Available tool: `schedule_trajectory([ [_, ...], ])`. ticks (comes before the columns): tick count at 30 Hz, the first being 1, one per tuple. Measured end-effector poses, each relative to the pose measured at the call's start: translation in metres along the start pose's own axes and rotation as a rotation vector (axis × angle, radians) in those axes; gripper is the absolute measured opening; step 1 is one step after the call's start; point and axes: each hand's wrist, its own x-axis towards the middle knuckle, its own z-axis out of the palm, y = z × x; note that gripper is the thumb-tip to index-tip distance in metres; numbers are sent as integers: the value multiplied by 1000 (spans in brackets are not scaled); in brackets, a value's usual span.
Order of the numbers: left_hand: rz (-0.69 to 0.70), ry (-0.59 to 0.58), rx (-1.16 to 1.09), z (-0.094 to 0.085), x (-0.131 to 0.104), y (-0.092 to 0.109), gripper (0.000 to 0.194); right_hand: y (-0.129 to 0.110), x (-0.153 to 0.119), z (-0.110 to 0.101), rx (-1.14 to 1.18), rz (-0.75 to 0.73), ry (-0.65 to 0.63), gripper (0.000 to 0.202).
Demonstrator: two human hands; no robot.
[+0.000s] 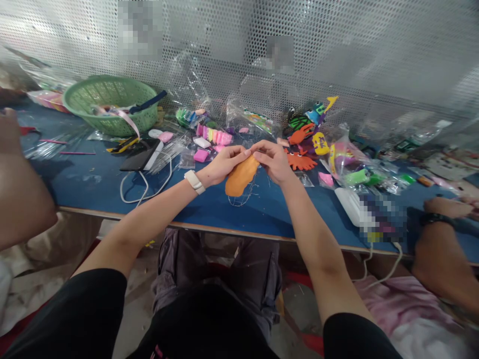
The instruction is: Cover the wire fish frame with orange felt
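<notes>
Item one: an orange sheet point(239, 180), smooth and wavy-edged, raised at the middle of the blue surface point(187, 205), near the front edge, slanting from upper right to lower left.

Item two: a wire frame point(241, 203), thin and bent, partly covered by the sheet, its rounded end showing below; whether the two touch, we cannot tell.

Grip: we record both as narrow. The left hand point(227, 163) pinches the sheet's upper edge between thumb and fingers; the right hand point(274, 160) pinches the top corner, its fingertips just beside the left's. The left wrist bears a white wristband point(194, 182).

To the left we list a green basket point(103, 124), a yellow-and-black tool point(127, 144), a flat dark object point(139, 156) and a looped white cable point(129, 200).

Beyond the hands: a pink packet point(201, 155) and a clear bag point(258, 119) with coloured print, too small for us to read.

To the right: an orange crab figure point(301, 161), a yellow figure point(320, 143), a green packet point(356, 177), and a white device point(346, 205), partly pixelated, any lettering there hidden from us.

Behind all: a perforated metal screen point(224, 30).
</notes>
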Motion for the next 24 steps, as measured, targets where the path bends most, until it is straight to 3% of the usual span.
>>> schedule_trajectory([
  [11, 37, 5, -11, 3, -2, 2, 45, -4, -2, 16, 50, 34, 79, 58],
  [20, -41, 58, -16, 0, 2, 1, 47, -7, -1, 11, 118, 75, 99, 32],
  [24, -15, -42, 54, -10, 4, 4, 39, -9, -1, 9, 115, 83, 116, 25],
])
